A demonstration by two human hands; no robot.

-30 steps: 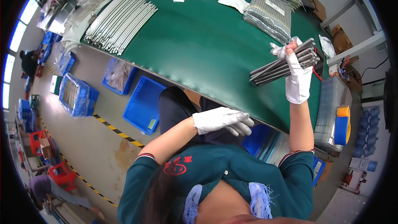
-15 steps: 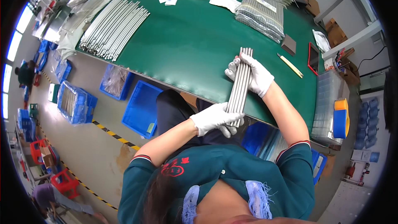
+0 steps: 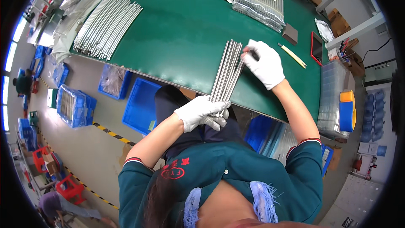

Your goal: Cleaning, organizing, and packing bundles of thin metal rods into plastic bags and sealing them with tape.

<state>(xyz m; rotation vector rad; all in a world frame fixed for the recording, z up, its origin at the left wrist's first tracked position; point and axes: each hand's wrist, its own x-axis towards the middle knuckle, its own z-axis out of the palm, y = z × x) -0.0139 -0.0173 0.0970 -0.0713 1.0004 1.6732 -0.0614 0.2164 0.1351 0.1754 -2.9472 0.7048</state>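
Observation:
A bundle of slim metal rods [image 3: 228, 69] slants over the table's near edge, its upper ends slightly fanned apart. My left hand [image 3: 202, 112], in a white glove, is closed around the lower ends. Just right of the upper ends is my right hand [image 3: 265, 64], also gloved in white. Its fingers are loosely curled and apart, with nothing visible between them; a fingertip shows bare. Whether it touches the outermost rod I cannot tell. More rods [image 3: 107, 27] of the same kind lie side by side at the table's far left.
On the green table [image 3: 177, 46] lie a plastic-wrapped rod pack [image 3: 259, 4], a brown block [image 3: 290, 33], a yellow-handled knife [image 3: 293, 55] and a red-framed device [image 3: 316, 48]. Tape rolls [image 3: 347, 112] hang by clear boxes at right. Blue bins [image 3: 141, 103] stand on the floor at left.
My right hand has let go of the rods and moved slightly right. My left hand has shifted left with the bundle, whose upper ends have spread. The whole view has shifted slightly.

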